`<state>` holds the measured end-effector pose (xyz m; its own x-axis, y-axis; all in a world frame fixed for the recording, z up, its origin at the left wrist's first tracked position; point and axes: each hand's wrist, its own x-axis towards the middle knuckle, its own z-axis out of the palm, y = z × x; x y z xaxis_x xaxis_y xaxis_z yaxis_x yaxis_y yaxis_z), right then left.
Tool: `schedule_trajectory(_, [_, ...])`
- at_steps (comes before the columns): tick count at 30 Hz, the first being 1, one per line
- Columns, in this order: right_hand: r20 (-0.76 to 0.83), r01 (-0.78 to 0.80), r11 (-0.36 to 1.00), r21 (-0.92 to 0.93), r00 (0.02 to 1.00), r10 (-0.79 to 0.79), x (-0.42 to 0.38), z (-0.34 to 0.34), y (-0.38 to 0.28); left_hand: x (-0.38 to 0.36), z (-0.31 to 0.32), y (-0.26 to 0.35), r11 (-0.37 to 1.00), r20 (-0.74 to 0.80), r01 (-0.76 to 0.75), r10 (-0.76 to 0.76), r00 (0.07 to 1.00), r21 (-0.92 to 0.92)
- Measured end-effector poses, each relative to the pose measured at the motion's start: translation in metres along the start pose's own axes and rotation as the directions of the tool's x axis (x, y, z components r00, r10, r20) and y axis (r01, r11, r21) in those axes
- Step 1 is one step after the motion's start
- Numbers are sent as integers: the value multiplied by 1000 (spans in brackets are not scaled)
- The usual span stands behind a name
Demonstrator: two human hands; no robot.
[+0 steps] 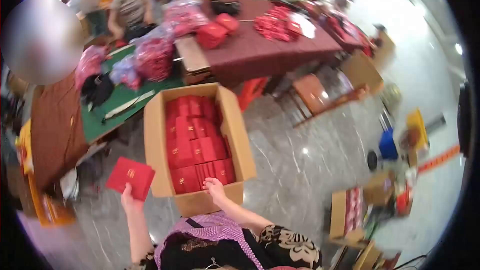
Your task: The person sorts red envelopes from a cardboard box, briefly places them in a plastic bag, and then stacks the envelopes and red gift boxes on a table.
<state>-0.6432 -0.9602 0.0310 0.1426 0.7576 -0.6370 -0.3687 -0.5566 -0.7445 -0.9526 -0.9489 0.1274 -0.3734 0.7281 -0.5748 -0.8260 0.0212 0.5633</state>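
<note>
Packet [139, 176], red, gold mark [131, 172] illegible, gripped in left hand [130, 201]; right hand [215, 190] over open carton [237, 135], grip unclear

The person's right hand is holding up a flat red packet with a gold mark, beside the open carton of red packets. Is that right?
Not quite: the head view shows the left hand, not the right hand, holding the flat red packet with a gold mark beside the open carton.
</note>
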Motion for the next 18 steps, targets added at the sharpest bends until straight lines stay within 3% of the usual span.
schedule_trajectory(1, [-2,-27,1000,-7,1000,27,4,0,3,-6,9,-5,1000,18,-26,26,999,-10])
schedule_trajectory(2, [104,55,997,-56,993,-49,26,-10,27,-8,7,-6,999,132,-21,26,991,-36])
schedule_trajectory(3, [107,308,929,-207,951,-291,62,-25,71,-26,27,-2,1000,118,-7,9,993,-18])
schedule_trajectory(4, [73,-41,992,121,997,32,32,-6,23,-18,16,-3,999,39,-34,33,999,28])
schedule_trajectory(5, [18,-5,997,-71,1000,7,46,-9,31,-27,26,1,999,62,-33,31,998,35])
schedule_trajectory(6, [120,281,943,-178,957,-263,57,-11,33,-35,36,3,994,15,-43,42,999,99])
schedule_trajectory(7, [36,-22,1000,1,999,22,65,-9,29,-31,26,6,990,37,-46,41,998,133])
schedule_trajectory(8, [98,63,998,0,993,-63,89,-17,45,-31,29,5,975,-7,-57,60,998,212])
schedule_trajectory(10, [-17,-68,983,-171,998,66,96,-7,33,-30,31,-8,938,-59,-35,59,996,345])
schedule_trajectory(11, [-19,-94,981,-168,996,92,110,-6,45,-21,29,-15,918,-68,-14,45,997,397])
schedule_trajectory(14, [6,16,927,-374,1000,-15,158,-17,109,-10,14,-51,837,-79,28,18,997,546])
schedule_trajectory(15, [-7,0,930,-368,1000,-3,159,-12,111,-9,19,-64,823,-138,76,3,990,563])
schedule_trajectory(17, [27,208,708,-675,966,-258,154,-1,116,3,8,-89,760,-104,125,-76,992,638])
schedule_trajectory(18, [52,128,687,-715,990,-131,144,4,99,7,4,-102,736,-49,85,-71,996,672])
